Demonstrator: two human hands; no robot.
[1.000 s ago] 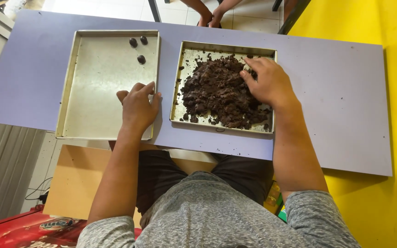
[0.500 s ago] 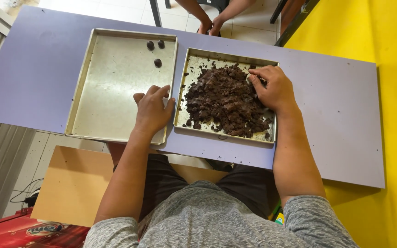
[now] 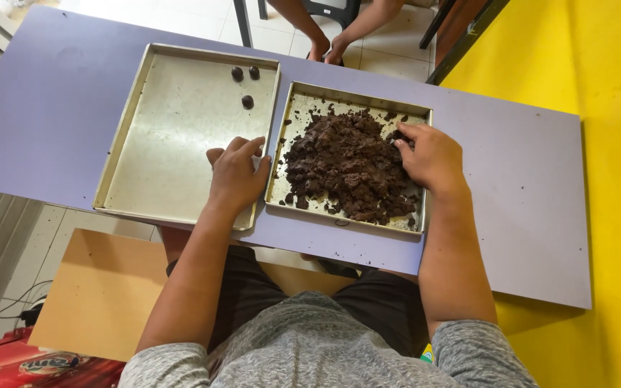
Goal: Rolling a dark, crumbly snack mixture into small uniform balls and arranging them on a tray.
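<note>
The right hand [image 3: 431,154] pinches brown dough [image 3: 350,167] in its tray [image 3: 357,97], the open left hand [image 3: 237,174] rests on the big tray [image 3: 167,122], so crumbs might fall onto the worktop [image 3: 512,187].

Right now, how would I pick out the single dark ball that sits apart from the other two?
Start at the purple table and find the larger, nearly bare metal tray on its left side. Near that tray's far right corner lie three small dark balls; two sit side by side by the far rim. The one you want lies alone, nearer the left hand.
</note>
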